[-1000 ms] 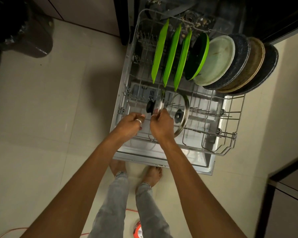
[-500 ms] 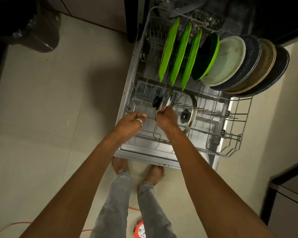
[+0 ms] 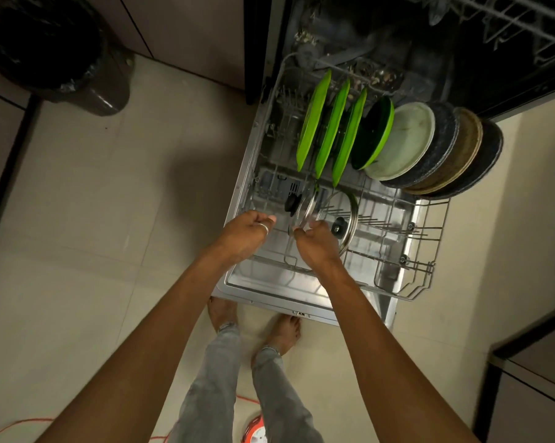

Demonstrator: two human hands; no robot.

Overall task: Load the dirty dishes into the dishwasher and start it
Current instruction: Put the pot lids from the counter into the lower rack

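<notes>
Here the lower rack (image 3: 407, 282) of the dishwasher is pulled out over the open door (image 3: 269, 282), and everything else can be placed against that rack. Along its far half stands a row of plates on edge: three green plates (image 3: 328, 129) side by side, then a dark green bowl (image 3: 373, 132), a white plate (image 3: 404, 139), and three darker speckled and brown plates (image 3: 455, 151) that lean out past the rack's right rim. In the near half of the rack two glass lids stand on edge among the tines. The left lid (image 3: 305, 207) has its black knob (image 3: 291, 203) turned toward the rack's left wall; the right lid (image 3: 344, 219) sits just beside it, its knob facing the near right. The right hand (image 3: 317, 246) reaches over the rack's front rail with its fingertips pinched on the lower rim of the left lid. The left hand (image 3: 249, 233), with a ring on one finger, hovers over the rack's near left corner, fingers curled loosely inward and holding nothing that I can see; whether it touches the wire is unclear. Above the rack's far right corner the upper rack (image 3: 509, 24) shows at the edge of the view. On the floor well to the left of the rack stands a dark bin (image 3: 61, 52) with a black liner. Bare feet (image 3: 253, 324) stand at the door's front edge.
</notes>
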